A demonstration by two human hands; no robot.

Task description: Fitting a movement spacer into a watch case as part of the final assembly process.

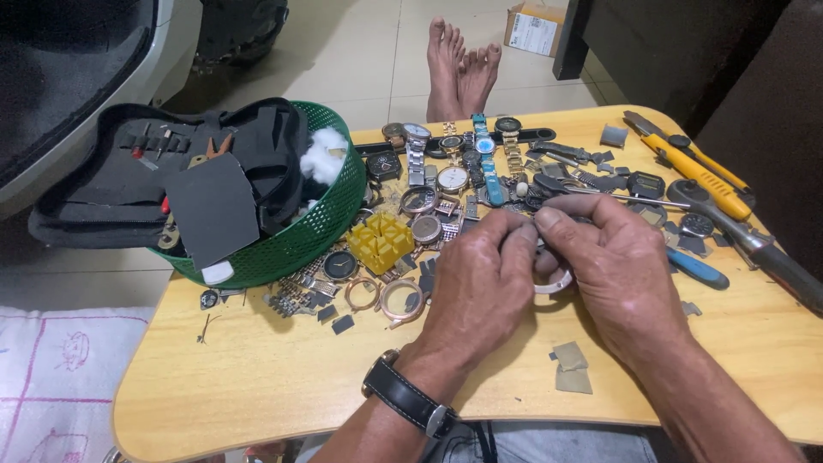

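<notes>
Watch case ring (555, 281) under inspection above wooden bench (257, 377).
Left hand (480, 279) and right hand (621, 274) both pinch it, fingers (519, 236) clenched around its rim.

The watch case (555, 281) is a small silvery ring (mostly hidden by fingers), pinched between both hands just above the wooden table.

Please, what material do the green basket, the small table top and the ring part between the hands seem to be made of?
Green basket: likely moulded plastic, given its even colour and regular lattice wall. Table top: wood or wood-look laminate, pale with faint grain and a soft sheen; I cannot tell which. Ring part, pinched between the left hand and right hand: probably metal, silvery and shiny, though mostly hidden.
</notes>
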